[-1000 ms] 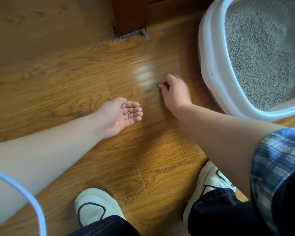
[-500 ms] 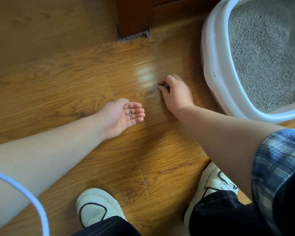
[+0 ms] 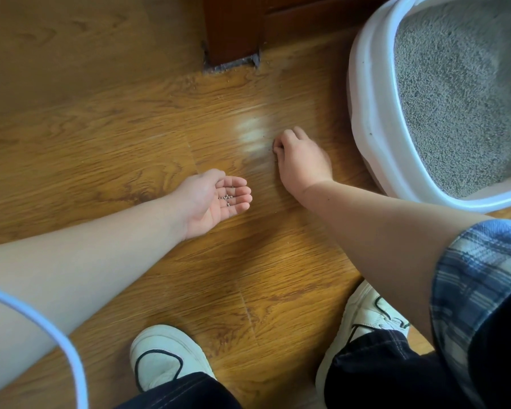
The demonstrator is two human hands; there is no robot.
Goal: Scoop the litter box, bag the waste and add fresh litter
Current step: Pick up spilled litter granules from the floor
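Litter box (image 3: 366, 119): white tub, its grey litter (image 3: 455, 98) lying fairly level inside. I read every place below from it.
Right hand (image 3: 303, 162): knuckles up on the floor (image 3: 101, 143), just off the box's left wall. The fingers are curled down hard. The tips are tucked under, so I cannot tell whether they pinch a grain or nothing.
Left hand (image 3: 216, 199): farther out from the box than my right, palm up and loosely cupped. It grips nothing and only carries.
Stray granules (image 3: 227, 198): a small cluster lying on my left fingers, well clear of the box.
Change: almost none. Over the last second my right hand has stayed on the same spot, only curling tighter. My left palm has not moved, and the cluster looks no bigger.
Meaning: I judge this is tidy-up of spilled litter. One stubborn grain is holding me up.
Next: lift the pinch, drop it into my left palm, then empty that palm.
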